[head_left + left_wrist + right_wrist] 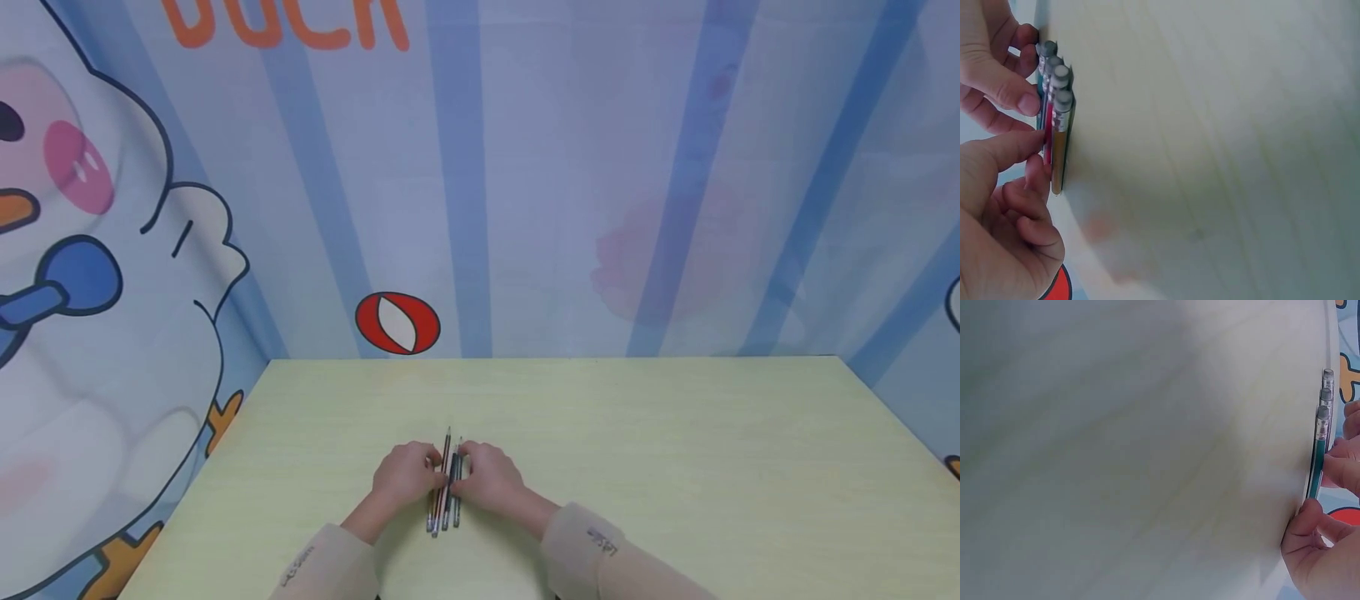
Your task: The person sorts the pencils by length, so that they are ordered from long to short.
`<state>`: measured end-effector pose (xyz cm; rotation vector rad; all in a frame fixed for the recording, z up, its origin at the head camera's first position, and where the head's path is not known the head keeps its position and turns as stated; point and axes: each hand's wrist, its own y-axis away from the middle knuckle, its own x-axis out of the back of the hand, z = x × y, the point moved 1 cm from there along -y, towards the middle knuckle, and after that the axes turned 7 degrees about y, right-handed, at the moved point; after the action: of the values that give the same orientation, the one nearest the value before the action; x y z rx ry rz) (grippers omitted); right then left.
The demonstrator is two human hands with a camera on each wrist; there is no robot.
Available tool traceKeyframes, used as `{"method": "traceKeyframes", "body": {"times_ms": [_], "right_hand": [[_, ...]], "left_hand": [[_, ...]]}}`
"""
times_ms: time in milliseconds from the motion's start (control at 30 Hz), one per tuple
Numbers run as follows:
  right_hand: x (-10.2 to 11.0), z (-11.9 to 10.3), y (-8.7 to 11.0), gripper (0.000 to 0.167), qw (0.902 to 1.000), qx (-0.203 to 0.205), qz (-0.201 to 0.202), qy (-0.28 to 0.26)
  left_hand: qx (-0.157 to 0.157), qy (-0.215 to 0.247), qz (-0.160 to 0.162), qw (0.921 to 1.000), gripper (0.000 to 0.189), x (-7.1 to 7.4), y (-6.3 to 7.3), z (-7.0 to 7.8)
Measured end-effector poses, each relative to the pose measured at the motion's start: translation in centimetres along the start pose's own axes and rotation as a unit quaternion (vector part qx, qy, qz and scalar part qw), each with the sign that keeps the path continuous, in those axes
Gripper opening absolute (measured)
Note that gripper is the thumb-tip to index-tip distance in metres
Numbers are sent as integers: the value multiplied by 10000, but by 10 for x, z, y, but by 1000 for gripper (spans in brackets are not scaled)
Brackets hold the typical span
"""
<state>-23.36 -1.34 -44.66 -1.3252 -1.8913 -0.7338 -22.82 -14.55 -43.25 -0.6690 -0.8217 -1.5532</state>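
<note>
Several eraser-topped pencils [457,510] lie side by side on the table in the head view, their eraser ends toward the person. My left hand [407,475] holds the bundle from the left, with curled fingers and the thumb at the pencils. From the right, my right hand [491,477] grips at the same bundle. In the left wrist view, an orange-brown pencil [1058,147] and a red pencil [1048,140] are nearest the left fingers. A teal pencil [1317,459] is beside the right fingers in the right wrist view. The hands partly hide the pencils' middles.
The pale yellow table [675,467] spreads around the hands. Behind it hangs a blue-striped cloth [540,183] with printed cartoon figures, and a red-and-white oval [427,323] is printed just above the table's back edge.
</note>
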Motion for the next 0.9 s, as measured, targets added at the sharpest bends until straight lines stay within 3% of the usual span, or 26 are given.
{"method": "traceKeyframes", "body": {"times_ms": [300,567,900], "right_hand": [[5,4,2,46,9998,-79,-123,-104],[5,8,1,42,9997,-178,-101,-107],[7,11,1,40,9998,-165,-66,-83]], "left_hand": [[-36,-435,197,9989,20,-4,3,4],[90,-556,276,9980,17,-8,0,4],[56,-605,429,9972,30,-10,3,6]]}}
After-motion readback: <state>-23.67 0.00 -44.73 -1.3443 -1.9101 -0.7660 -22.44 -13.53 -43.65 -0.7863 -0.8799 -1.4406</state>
